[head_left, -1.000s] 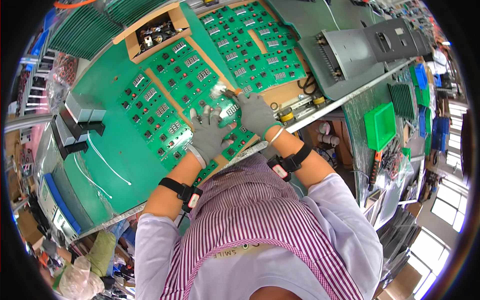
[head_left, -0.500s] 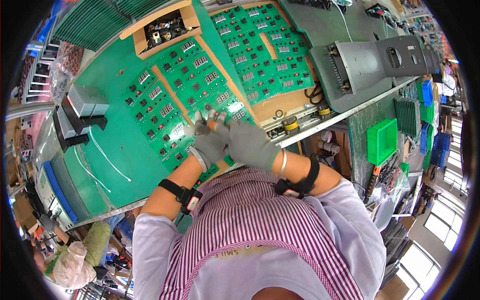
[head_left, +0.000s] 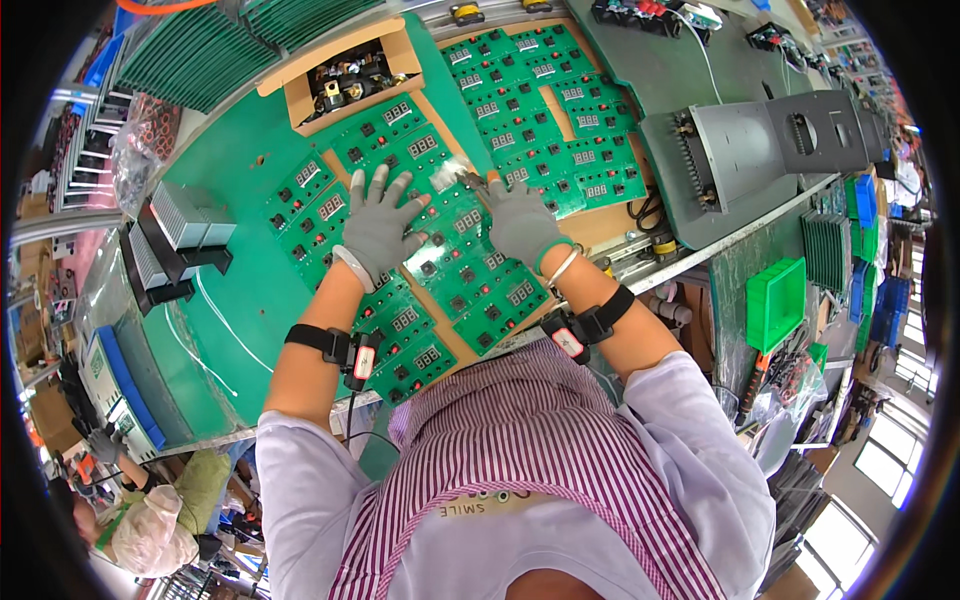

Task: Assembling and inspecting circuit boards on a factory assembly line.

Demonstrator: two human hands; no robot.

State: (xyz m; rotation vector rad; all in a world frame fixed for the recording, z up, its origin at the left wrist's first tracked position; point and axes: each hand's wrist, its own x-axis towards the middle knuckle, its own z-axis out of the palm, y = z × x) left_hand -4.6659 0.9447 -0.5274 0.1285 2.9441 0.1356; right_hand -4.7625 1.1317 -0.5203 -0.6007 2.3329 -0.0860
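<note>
My left hand (head_left: pixel 378 225), in a grey glove with pale fingertips, lies over green circuit boards (head_left: pixel 470 222) with its fingers spread and nothing held. The boards carry three-digit displays, small black parts and red parts. They lie in rows on brown cardboard strips (head_left: pixel 432 288). My right hand (head_left: pixel 525 225), also gloved in grey, rests at the right side of these rows. Its fingers are bent together, with an orange patch at one fingertip. Something small and dark shows by those fingertips, too blurred to name.
An open cardboard box (head_left: pixel 350 85) of dark parts stands beyond the boards. More circuit boards (head_left: pixel 560 125) lie to the right, near a grey lamp-like housing (head_left: pixel 735 150). Finned metal blocks (head_left: pixel 190 222) and white cable ties (head_left: pixel 205 350) are at left. A green bin (head_left: pixel 776 303) is at far right.
My hands were close together over the nearer boards. Now they are apart: the left has gone up and left and spread its fingers, the right up and right. The whole view has shifted slightly.
</note>
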